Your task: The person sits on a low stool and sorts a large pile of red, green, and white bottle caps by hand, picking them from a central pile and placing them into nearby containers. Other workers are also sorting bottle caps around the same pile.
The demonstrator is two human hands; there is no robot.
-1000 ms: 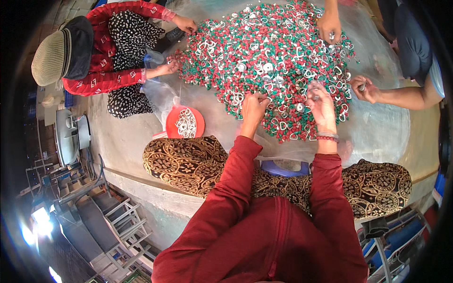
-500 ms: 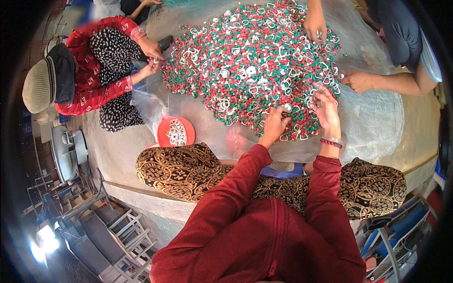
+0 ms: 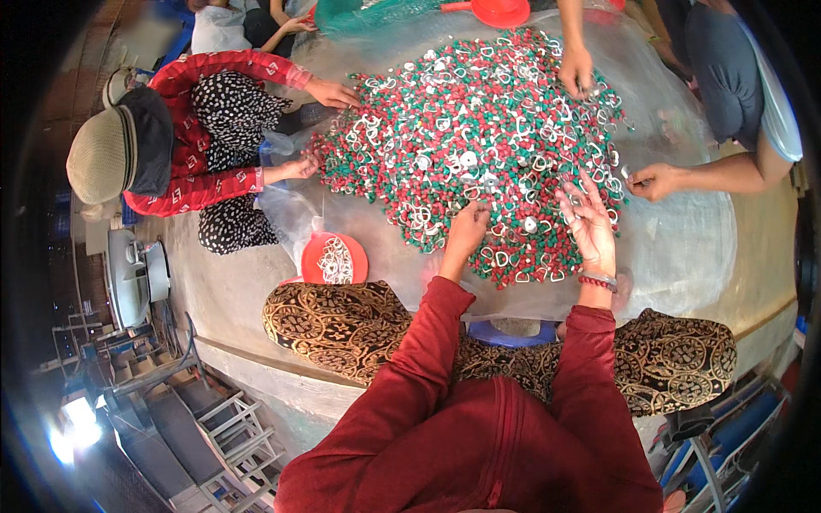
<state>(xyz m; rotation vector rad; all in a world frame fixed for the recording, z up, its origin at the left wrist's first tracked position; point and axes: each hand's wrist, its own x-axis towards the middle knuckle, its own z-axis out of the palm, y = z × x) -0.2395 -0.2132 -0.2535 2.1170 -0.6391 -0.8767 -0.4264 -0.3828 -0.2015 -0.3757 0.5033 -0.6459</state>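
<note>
A broad pile of small red and green pieces (image 3: 505, 111), mixed with white D-shaped loops and white discs, lies on a clear plastic sheet (image 3: 676, 231). My left hand (image 3: 466, 231) is at the pile's near edge, its fingertips pinched together on something too small to make out. To its right, my right hand (image 3: 590, 227) hovers over or rests on the pile with the palm partly turned up and the fingers apart. A red bracelet circles that wrist. Left of my hands stands a red scoop (image 3: 360, 256) holding several white loops.
A co-worker in a red patterned top (image 3: 201, 73) reaches into the pile from the left. Another person's hands (image 3: 652, 181) work at the right side. A blue basin (image 3: 513, 335) sits between my legs. At the far edge is another red scoop (image 3: 500, 12).
My left hand has moved left along the pile, and the white disc no longer shows at its fingers. My right hand's fingers have spread. The left co-worker's hands have separated.
</note>
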